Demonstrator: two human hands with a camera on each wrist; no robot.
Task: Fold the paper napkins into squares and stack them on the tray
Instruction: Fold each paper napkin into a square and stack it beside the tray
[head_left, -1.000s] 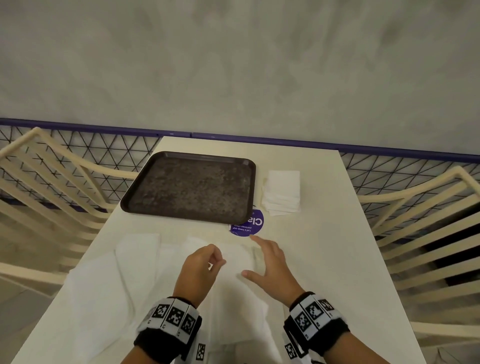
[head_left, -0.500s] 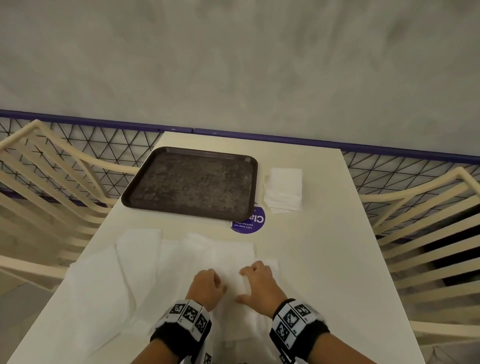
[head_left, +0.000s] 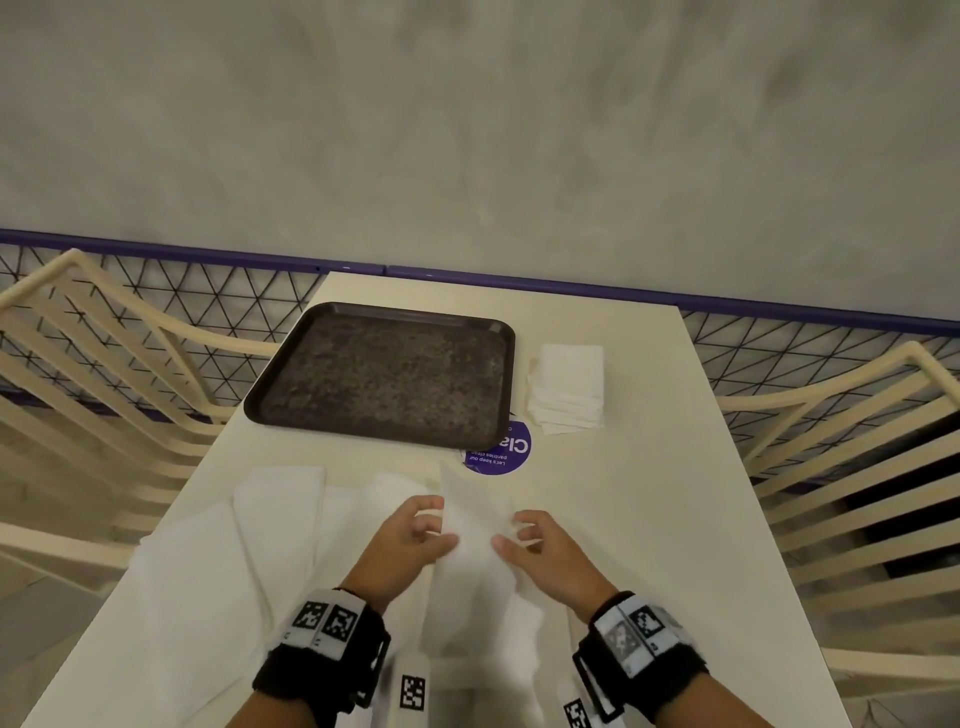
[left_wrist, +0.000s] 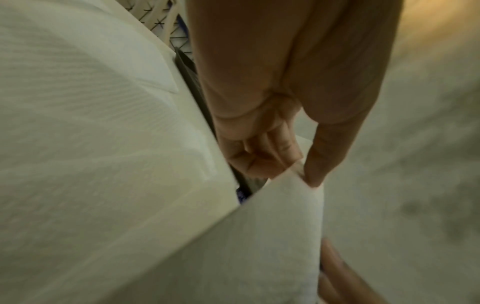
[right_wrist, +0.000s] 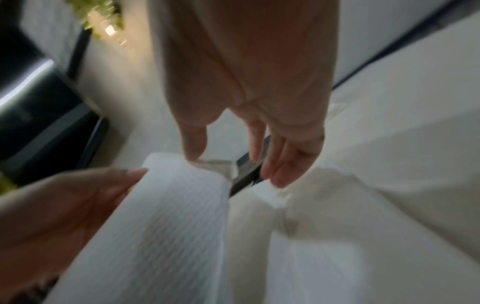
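Change since half a second ago: my hands were low on the flat sheets, knuckles close together; now both are raised, further up the bench and a little apart, with one napkin lifted between them. A second ago my right hand lay flat with straight fingers; now they are curled
Left hand: thumb and forefinger pinch the napkin's left edge; the left wrist view shows the pinch at a corner of the sheet, other fingers curled in
Right hand: thumb presses the napkin's right edge against the fingers; in the right wrist view the thumb sits on the rolled-over top edge, other fingers loosely bent
Napkin, place: held up off the bench, in front of me, nearer than the tray
Napkin, long axis: runs away from me toward the tray; far corner points at the purple sticker, near end hangs down between my wrists
Other napkins: unfolded sheets lying overlapped on the near left of the bench, some under the lifted one
Folded stack: white squares on the bench just right of the tray, not on it
Tray: dark, at the far end of the bench, its near right corner over the sticker
Surroundings: cream slatted chairs on both sides, grey wall behind
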